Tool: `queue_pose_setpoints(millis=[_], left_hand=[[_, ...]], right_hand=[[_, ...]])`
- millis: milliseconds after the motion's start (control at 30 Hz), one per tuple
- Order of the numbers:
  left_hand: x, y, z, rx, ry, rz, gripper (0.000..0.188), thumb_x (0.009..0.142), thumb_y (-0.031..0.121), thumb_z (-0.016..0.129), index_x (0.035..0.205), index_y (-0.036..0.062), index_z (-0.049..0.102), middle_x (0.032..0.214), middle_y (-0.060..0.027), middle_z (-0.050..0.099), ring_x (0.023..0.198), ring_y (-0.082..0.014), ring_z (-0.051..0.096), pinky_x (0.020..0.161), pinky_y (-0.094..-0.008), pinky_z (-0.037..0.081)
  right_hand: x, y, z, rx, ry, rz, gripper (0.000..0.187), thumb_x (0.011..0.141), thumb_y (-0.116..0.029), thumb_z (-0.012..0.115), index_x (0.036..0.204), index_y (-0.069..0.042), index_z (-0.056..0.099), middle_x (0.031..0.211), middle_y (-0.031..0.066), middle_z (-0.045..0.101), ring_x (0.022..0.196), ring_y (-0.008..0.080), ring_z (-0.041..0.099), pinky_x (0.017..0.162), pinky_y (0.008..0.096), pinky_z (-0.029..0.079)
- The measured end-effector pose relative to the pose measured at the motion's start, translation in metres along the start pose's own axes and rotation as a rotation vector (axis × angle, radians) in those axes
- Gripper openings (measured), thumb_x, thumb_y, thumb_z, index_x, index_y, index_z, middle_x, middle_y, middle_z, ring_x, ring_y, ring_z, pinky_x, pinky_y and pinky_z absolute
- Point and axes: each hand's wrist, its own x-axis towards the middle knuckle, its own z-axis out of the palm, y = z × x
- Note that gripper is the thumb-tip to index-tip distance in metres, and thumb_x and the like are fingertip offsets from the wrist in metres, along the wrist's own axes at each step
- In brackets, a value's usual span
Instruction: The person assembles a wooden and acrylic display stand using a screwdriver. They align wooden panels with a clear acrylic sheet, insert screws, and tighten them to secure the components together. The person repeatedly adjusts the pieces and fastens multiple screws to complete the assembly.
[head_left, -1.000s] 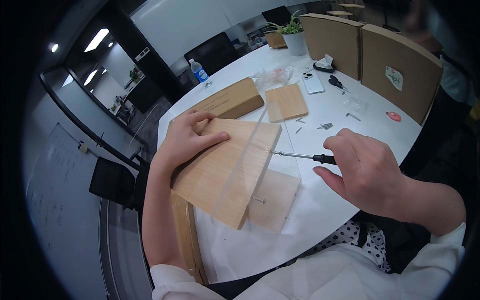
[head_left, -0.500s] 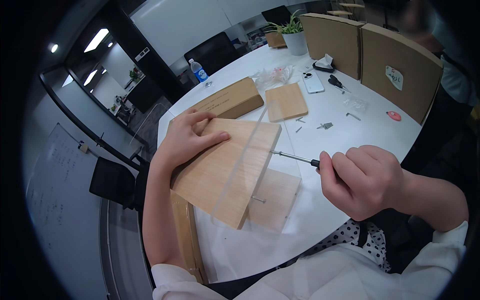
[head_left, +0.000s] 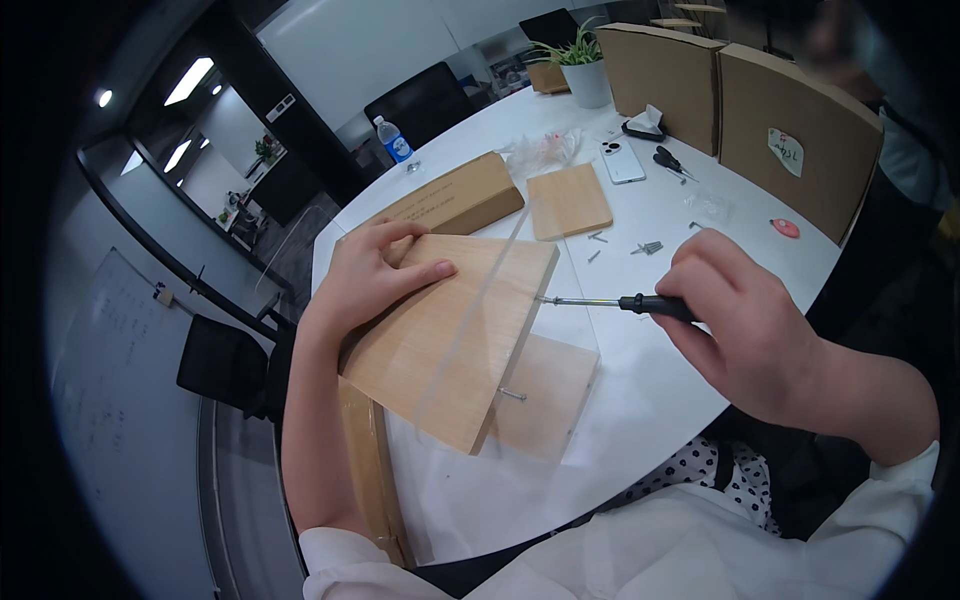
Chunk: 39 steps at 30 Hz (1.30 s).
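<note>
A long wooden strip (head_left: 372, 470) lay along the near left edge of the round white worktop (head_left: 660, 390), under the person's left forearm. The left hand (head_left: 365, 285) lay flat, fingers spread, on the upper face of a pale wooden panel (head_left: 445, 345), pressing it down; the panel sat tilted, with a clear plastic sheet (head_left: 470, 330) crossing it. A screw (head_left: 512, 396) stuck partly out of the panel's right edge near its lower corner, over a second, thinner board (head_left: 550, 395) lying flat beneath. Behind the panel were a long cardboard box (head_left: 455, 200) and a small square wooden piece (head_left: 568, 200). The tip of a screwdriver (head_left: 600, 302) met the panel's right edge near its upper corner, the shaft level. The right hand (head_left: 745, 335) was closed around the black handle. Loose screws (head_left: 645, 247) lay on the worktop beyond, near a white phone (head_left: 622, 160)
</note>
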Motion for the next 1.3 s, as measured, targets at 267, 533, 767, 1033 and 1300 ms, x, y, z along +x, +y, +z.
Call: queue_pose_setpoints(millis=[267, 533, 767, 1033, 1300], left_hand=[[0.002, 0.001, -0.001, 0.003, 0.001, 0.007, 0.075, 0.070, 0.060, 0.081, 0.116, 0.0007, 0.072, 0.115, -0.0166, 0.066, 0.100, -0.0260, 0.065, 0.085, -0.0357, 0.054], [0.000, -0.004, 0.000, 0.011, 0.030, 0.045, 0.076, 0.071, 0.060, 0.081, 0.116, -0.0003, 0.072, 0.116, -0.0172, 0.066, 0.101, -0.0264, 0.065, 0.086, -0.0357, 0.054], [0.002, 0.000, 0.004, -0.006, 0.013, 0.002, 0.076, 0.071, 0.059, 0.081, 0.116, -0.0003, 0.072, 0.116, -0.0171, 0.067, 0.102, -0.0269, 0.065, 0.087, -0.0370, 0.053], [0.001, 0.005, 0.000, -0.022, 0.002, -0.007, 0.074, 0.072, 0.058, 0.081, 0.117, -0.0001, 0.072, 0.119, -0.0182, 0.066, 0.104, -0.0270, 0.065, 0.090, -0.0371, 0.053], [0.000, -0.001, 0.002, -0.003, 0.026, 0.017, 0.073, 0.072, 0.059, 0.080, 0.115, 0.0010, 0.073, 0.118, -0.0170, 0.067, 0.103, -0.0271, 0.066, 0.089, -0.0366, 0.053]], right_hand=[[0.001, 0.011, 0.006, -0.581, 0.154, -0.526, 0.009, 0.076, 0.000, 0.066, 0.084, 0.001, 0.072, 0.061, 0.0001, 0.047, 0.053, 0.0096, 0.047, 0.045, 0.0217, 0.033], [0.019, -0.006, -0.009, 1.056, -0.375, 1.036, 0.021, 0.100, -0.014, 0.060, 0.091, 0.004, 0.065, 0.063, -0.0024, 0.049, 0.055, 0.0055, 0.041, 0.046, 0.0234, 0.029], [0.002, -0.011, -0.005, 0.306, -0.140, 0.401, 0.016, 0.096, -0.013, 0.065, 0.097, 0.002, 0.059, 0.066, 0.0042, 0.051, 0.060, 0.0126, 0.049, 0.051, 0.0264, 0.038], [-0.006, 0.006, 0.004, -0.676, 0.127, -0.569, 0.011, 0.075, 0.001, 0.067, 0.085, 0.002, 0.070, 0.063, 0.0013, 0.049, 0.055, 0.0094, 0.050, 0.046, 0.0208, 0.033], [-0.002, -0.005, 0.010, 0.756, -0.067, 0.637, 0.023, 0.099, -0.014, 0.059, 0.087, 0.004, 0.067, 0.060, -0.0017, 0.046, 0.051, 0.0073, 0.040, 0.046, 0.0241, 0.033]])
